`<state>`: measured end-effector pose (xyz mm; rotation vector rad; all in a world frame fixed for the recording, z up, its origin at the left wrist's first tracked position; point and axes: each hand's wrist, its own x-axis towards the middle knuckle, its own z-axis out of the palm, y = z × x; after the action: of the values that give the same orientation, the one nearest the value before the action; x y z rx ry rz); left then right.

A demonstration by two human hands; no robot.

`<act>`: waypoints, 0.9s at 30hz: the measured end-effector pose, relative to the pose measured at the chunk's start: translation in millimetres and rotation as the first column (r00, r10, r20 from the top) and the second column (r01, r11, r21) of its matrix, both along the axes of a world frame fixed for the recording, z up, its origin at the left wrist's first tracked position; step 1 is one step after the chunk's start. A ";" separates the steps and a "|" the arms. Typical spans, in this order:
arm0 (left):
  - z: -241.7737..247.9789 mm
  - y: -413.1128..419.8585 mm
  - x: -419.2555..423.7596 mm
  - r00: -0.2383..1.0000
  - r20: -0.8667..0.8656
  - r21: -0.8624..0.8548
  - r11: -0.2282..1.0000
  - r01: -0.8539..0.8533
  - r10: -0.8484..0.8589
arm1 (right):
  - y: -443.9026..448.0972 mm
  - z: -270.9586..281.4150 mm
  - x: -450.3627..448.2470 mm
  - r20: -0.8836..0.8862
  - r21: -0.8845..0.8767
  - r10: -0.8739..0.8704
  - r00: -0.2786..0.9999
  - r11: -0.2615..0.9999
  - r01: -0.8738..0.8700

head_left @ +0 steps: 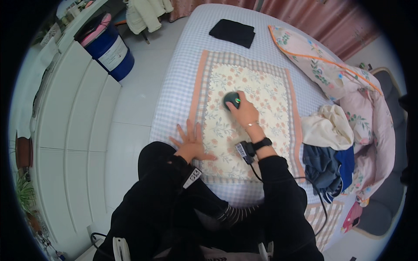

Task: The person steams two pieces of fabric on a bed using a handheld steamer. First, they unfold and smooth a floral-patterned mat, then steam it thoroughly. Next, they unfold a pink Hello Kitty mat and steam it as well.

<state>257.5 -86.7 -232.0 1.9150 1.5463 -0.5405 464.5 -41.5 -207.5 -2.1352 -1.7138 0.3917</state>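
A floral pillowcase-like cloth [251,130] with a checked and orange border lies flat on the bed. My right hand [245,112] grips a round dark green handheld device [231,100], which looks like a fabric shaver with a small lit spot. It sits on the cloth's floral middle; its underside is hidden. With fingers spread, my left hand [191,145] presses palm down on the cloth's left border and the checked bedsheet [173,101] beside it. Nothing is held in that hand. Each wrist wears a dark strap with a tag.
Folded black fabric [233,33] lies beyond the cloth. To the right are a cream garment [328,129], dark blue clothes [321,166] and a bunched floral quilt [313,65]. A cable [321,195] trails from my right wrist. A blue drum [114,53] stands by white drawers [75,130].
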 end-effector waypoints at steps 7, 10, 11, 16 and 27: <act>-10.4 90.6 17.4 0.624 0.603 0.027 0.769 -0.639 0.498 | -21.0 2.2 19.4 0.018 -0.032 0.019 1.000 0.999 -0.019; -16.2 112.0 13.5 0.647 0.583 0.070 0.763 -0.643 0.492 | -26.0 5.6 5.0 -0.067 -0.019 0.091 0.994 0.996 -0.093; -17.0 116.4 11.8 0.654 0.580 0.069 0.771 -0.633 0.486 | -27.8 6.3 -1.8 -0.106 -0.022 0.114 0.988 0.993 -0.117; -9.1 129.7 6.6 0.741 0.523 0.117 0.826 -0.551 0.420 | -16.0 7.3 -25.4 -0.061 -0.049 0.212 0.975 0.975 -0.215; -11.2 131.1 5.0 0.774 0.607 0.237 0.890 -0.389 0.177 | 86.9 0.7 -29.7 0.025 0.056 0.115 0.993 0.992 -0.117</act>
<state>262.5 44.4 -243.2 1.7921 1.5353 0.4581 434.8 45.4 -206.9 -2.0125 -1.8444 0.3477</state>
